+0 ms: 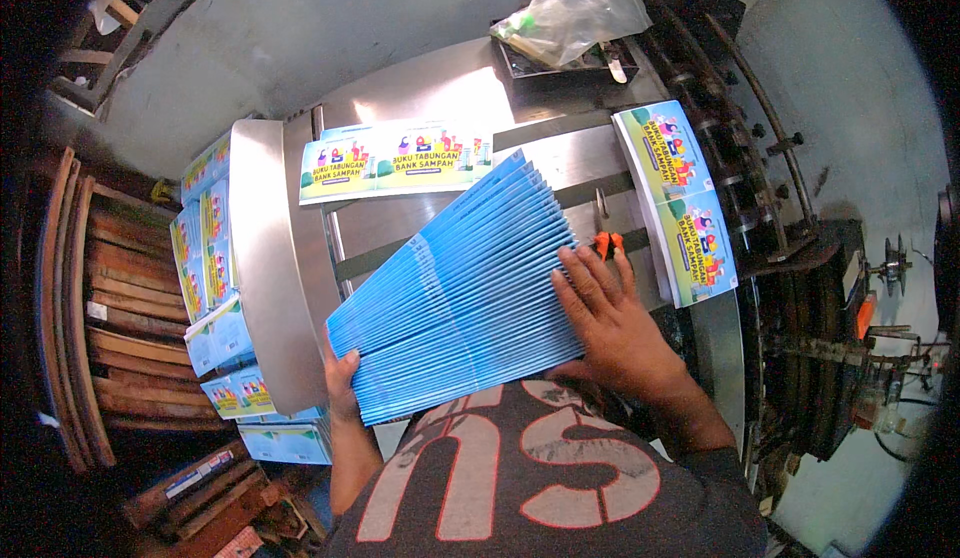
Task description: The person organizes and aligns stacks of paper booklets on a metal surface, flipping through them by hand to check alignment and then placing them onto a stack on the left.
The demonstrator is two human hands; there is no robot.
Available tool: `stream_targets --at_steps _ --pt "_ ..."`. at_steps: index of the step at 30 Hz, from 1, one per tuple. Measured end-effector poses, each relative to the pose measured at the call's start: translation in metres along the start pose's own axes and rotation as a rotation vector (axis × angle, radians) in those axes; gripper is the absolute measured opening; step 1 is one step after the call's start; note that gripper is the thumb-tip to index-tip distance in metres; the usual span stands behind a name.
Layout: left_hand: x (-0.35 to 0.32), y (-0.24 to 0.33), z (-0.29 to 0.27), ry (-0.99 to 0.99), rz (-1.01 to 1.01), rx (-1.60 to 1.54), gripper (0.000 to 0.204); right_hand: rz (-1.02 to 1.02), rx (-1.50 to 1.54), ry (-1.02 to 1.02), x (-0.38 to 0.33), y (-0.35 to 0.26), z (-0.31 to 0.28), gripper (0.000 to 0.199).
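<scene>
A thick stack of blue printed booklets [460,288] is spread into a fan in front of my body, its far right end wider than its near left end. My left hand [342,386] grips the narrow left end, thumb on top; its other fingers are hidden beneath. Against the fan's right edge rests my right hand [620,328], fingers stretched out and slightly apart, with the thumb near the front edge. Just beyond its fingertips lie small scissors [607,243] with orange handles, partly covered by the hand.
Printed sheets with colourful cartoon covers [400,163] lie behind the fan on the metal table [420,98]. Another cover stack [680,203] sits at right, beside a dark roller machine [735,148]. Bundled booklets [208,258] stand left of a curved metal panel [268,268]. A plastic bag [580,13] tops a black tray.
</scene>
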State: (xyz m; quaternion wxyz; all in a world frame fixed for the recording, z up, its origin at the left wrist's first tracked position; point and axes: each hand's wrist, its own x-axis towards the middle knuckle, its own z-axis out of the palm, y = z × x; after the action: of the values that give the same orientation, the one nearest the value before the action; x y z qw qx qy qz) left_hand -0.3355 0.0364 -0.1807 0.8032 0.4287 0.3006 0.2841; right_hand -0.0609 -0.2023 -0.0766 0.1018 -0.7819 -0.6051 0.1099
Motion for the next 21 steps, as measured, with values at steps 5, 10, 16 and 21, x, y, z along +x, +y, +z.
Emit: stream_targets --at_steps 5,10,16,21 --pt "-0.002 -0.001 0.002 0.003 -0.014 -0.027 0.064 -0.018 0.011 0.133 0.010 0.007 -0.005 0.087" --pt "-0.002 0.000 0.002 0.025 -0.019 -0.054 0.063 -0.037 -0.050 0.166 0.008 0.007 -0.005 0.064" --pt "-0.002 0.003 0.008 -0.004 -0.015 -0.044 0.064 -0.037 0.071 0.136 0.018 0.012 0.000 0.033" --pt "-0.004 0.003 0.010 0.022 0.000 -0.059 0.064 -0.041 0.124 -0.100 0.025 0.016 -0.020 0.037"
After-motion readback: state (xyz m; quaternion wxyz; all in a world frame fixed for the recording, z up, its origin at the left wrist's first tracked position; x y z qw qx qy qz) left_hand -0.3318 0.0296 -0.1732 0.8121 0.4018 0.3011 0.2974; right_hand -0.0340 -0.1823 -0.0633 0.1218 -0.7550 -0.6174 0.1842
